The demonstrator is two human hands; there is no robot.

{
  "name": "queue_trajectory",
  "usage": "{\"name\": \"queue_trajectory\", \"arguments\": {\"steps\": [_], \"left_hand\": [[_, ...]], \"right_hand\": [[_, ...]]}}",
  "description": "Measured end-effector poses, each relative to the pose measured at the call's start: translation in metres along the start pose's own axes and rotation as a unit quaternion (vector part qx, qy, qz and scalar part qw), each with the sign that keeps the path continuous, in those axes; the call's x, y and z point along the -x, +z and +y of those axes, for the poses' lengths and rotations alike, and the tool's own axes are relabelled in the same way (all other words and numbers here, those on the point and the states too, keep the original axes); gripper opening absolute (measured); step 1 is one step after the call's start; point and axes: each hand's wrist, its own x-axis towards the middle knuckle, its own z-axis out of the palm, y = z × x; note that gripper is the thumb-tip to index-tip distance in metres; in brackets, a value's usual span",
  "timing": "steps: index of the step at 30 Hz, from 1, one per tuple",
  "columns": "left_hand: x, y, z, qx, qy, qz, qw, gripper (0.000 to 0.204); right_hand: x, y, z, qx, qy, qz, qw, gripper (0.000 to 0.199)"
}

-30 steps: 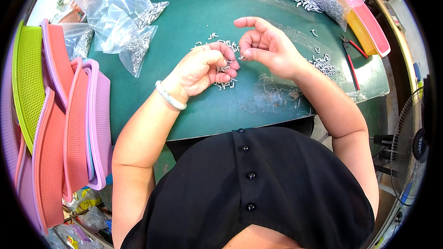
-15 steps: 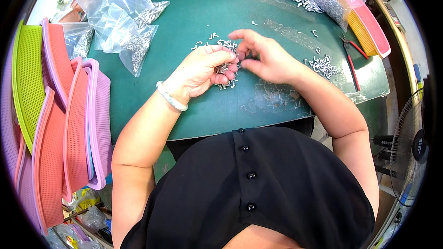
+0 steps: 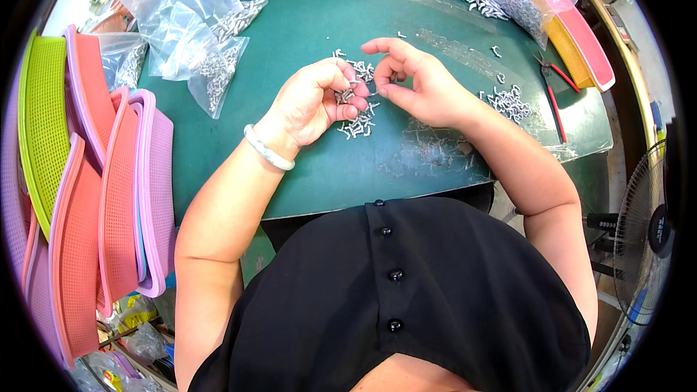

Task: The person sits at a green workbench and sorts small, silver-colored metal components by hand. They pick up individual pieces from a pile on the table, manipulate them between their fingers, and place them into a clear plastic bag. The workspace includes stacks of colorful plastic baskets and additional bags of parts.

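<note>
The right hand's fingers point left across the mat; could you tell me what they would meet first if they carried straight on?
Most likely the left hand: the right hand faces it closely, fingertips nearly meeting over the small metal parts. Depth is hard to judge, so whether they already touch is unclear.

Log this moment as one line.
left hand: holds small metal parts | right hand: pinching one part | surface: green table | nearby: clear bags

A dark green tabletop [image 3: 305, 22] fills the far middle, evenly lit. Stacked pink, purple and lime-green plastic mesh trays [image 3: 94, 196] stand along its left side. A black electric fan [image 3: 646, 232] stands on the right, beside the near corner.
</note>
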Motion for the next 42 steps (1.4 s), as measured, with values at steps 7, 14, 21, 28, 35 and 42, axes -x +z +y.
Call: {"name": "queue_trajectory", "arguments": {"steps": [7,14,21,28,35,42], "left_hand": [[0.000,-0.001,0.000,0.040,-0.001,-0.015,0.999,0.009],[0.003,0.010,-0.001,-0.025,-0.068,-0.010,0.997,0.015],[0.001,0.007,-0.001,-0.012,-0.056,-0.006,0.998,0.013],[0.003,0.011,0.001,-0.023,-0.053,0.008,0.998,0.011],[0.002,0.006,0.001,-0.028,-0.038,-0.009,0.999,0.009],[0.002,0.004,0.002,-0.010,-0.025,0.009,1.000,0.011]], "right_hand": [[0.000,-0.004,-0.013,-0.031,-0.035,0.017,0.999,0.045],[0.000,-0.003,-0.016,-0.016,-0.092,0.030,0.995,0.046],[0.001,-0.003,-0.009,0.037,-0.022,0.004,0.999,0.047],[0.001,0.009,-0.003,0.177,-0.050,-0.023,0.983,0.044],[0.001,0.010,-0.001,0.173,-0.046,-0.023,0.984,0.042],[0.002,0.001,-0.004,0.095,-0.026,-0.003,0.995,0.047]]}}
